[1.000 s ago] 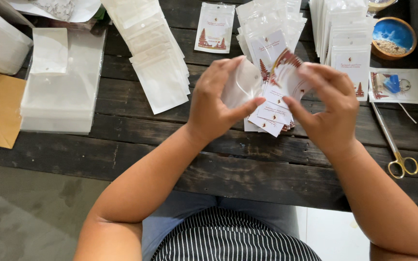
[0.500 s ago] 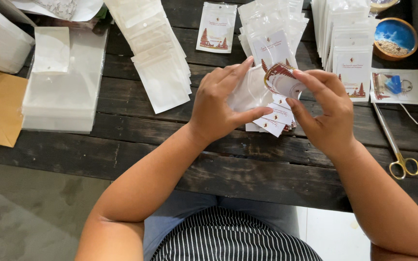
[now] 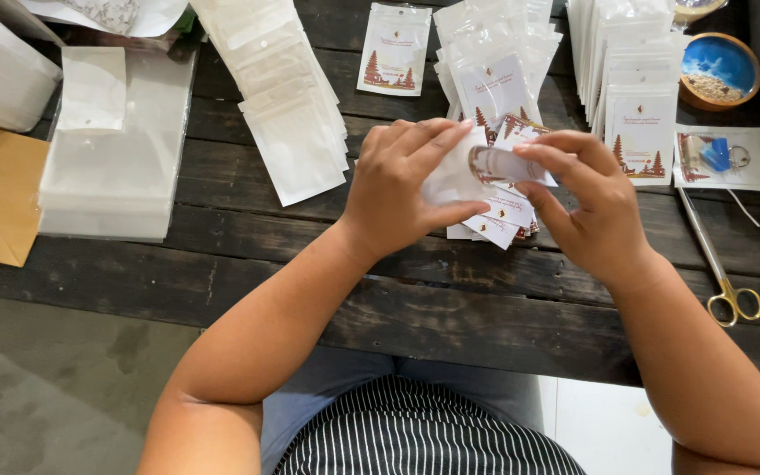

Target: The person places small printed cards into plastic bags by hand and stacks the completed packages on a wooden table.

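Between the fingertips of both hands sits a small clear plastic pouch (image 3: 496, 164): the left hand (image 3: 402, 189) pinches its white end with thumb and curled fingers, while the right hand (image 3: 587, 207) grips the other end, where a reddish ring-shaped trinket shows through the plastic. Directly under the fingers lies a loose pile of printed cards (image 3: 496, 224) with small tree motifs. Just beyond the fingertips a row of filled pouches (image 3: 494, 62) fans away across the dark wooden table (image 3: 248, 255). Left of the left hand, a fan of empty white pouches (image 3: 288, 114) lies near. Right of the right hand, gold-handled scissors (image 3: 723, 273) rest, and farther out a blue bowl (image 3: 719, 70).
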